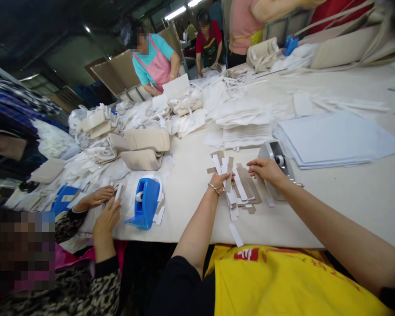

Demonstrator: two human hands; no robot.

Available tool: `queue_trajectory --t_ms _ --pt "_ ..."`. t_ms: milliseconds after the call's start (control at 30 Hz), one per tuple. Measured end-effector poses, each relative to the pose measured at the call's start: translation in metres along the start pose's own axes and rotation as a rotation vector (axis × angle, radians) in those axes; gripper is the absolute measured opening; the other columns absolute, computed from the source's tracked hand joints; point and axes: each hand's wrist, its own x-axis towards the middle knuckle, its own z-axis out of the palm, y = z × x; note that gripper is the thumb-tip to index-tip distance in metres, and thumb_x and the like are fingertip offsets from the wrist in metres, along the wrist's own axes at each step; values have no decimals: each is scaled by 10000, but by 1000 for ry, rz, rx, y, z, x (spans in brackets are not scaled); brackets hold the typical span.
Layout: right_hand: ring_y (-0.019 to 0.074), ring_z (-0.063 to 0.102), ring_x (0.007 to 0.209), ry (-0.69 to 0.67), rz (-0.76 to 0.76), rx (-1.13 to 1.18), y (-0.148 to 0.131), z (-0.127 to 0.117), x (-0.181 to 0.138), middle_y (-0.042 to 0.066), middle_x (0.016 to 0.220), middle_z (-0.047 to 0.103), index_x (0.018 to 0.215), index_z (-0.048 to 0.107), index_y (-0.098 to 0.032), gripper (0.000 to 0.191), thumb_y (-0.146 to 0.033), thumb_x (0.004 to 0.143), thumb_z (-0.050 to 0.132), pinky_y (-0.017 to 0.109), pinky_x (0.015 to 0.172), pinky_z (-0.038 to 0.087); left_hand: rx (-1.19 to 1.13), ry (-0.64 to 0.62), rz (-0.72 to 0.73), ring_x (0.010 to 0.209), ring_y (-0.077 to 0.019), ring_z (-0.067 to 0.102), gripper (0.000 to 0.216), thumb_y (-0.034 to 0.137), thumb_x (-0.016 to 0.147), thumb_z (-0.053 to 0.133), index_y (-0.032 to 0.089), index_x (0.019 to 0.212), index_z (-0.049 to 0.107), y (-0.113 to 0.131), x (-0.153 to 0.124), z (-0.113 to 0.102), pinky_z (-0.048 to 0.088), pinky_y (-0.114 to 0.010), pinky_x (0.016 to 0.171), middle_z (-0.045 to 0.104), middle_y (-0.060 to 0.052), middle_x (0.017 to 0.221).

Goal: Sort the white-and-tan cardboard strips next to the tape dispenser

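My left hand [220, 181], with a bracelet at the wrist, grips a fan of white and brown paper strips [224, 166] above the white table [349, 193]. My right hand [265, 169] pinches one brown strip at the top of a loose pile of strips [245, 193] lying between both hands. A grey tape dispenser [277, 154] stands just behind my right hand. One white strip [236, 235] lies near the table's front edge.
A blue tape dispenser [146, 202] sits to the left, by a neighbour's hands [100, 206] holding a small white piece. Stacked white sheets [329, 140] lie at right, beige bags [145, 149] and white cloth heaps beyond. Other people work at the far end.
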Motion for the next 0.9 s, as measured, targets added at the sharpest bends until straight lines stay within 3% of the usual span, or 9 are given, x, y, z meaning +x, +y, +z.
queue_trajectory --t_ms 133,233,333,433,467,600,667,800,900 --pt "85 488 448 -201 -15 -118 19 22 -30 3 620 591 877 642 -147 196 -111 733 514 184 446 404 -44 15 -4 511 -102 545 104 99 659 586 56 751 561 -3 1 -17 451 -263 562 620 -63 648" --pt "143 566 630 -327 -217 -295 34 44 -57 19 760 620 911 641 -179 214 -154 768 483 254 617 474 -90 32 -2 511 -100 543 73 98 677 564 60 738 561 -8 2 -33 441 -253 557 608 -53 622" --pt "222 502 998 -198 -561 -485 44 55 -83 76 1078 553 1023 596 -163 272 -160 799 440 372 887 411 -136 21 -5 545 -112 557 86 126 693 558 60 746 572 -13 4 -46 439 -249 567 589 -46 585" --pt "243 442 1052 -23 -715 -663 48 56 -107 115 1126 495 1085 547 -135 275 -209 843 440 399 912 388 -173 -3 11 573 -121 570 117 155 689 580 63 760 586 -16 7 -51 444 -251 590 589 -44 587" --pt "242 448 1029 -82 -744 -728 49 56 -115 118 1108 494 1091 538 -134 279 -239 841 470 386 881 411 -184 -10 20 578 -122 572 119 157 685 588 65 761 588 -17 8 -52 447 -255 603 593 -45 593" --pt "251 474 929 -610 -873 -977 57 67 -141 121 1086 485 1085 537 -132 425 -316 720 656 365 758 467 -217 -22 62 578 -121 576 121 148 669 606 69 758 584 -18 9 -50 452 -258 621 602 -46 609" --pt "254 485 872 -690 -910 -1103 64 76 -145 134 1045 503 1041 559 -106 403 -273 694 679 373 718 474 -222 -22 75 571 -123 577 139 152 662 617 65 765 582 -19 8 -49 449 -251 605 597 -43 597" --pt "226 507 808 -692 -991 -1132 66 84 -144 134 973 544 919 595 -95 148 -153 805 519 344 680 476 -220 -25 91 574 -121 578 150 158 658 625 56 760 583 -19 5 -49 449 -244 604 597 -48 591" --pt "190 522 861 -496 -939 -878 50 64 -146 96 960 564 934 585 -135 204 -147 879 389 299 742 463 -219 -31 90 577 -123 579 140 154 662 615 48 750 588 -19 4 -50 451 -252 617 597 -54 590"
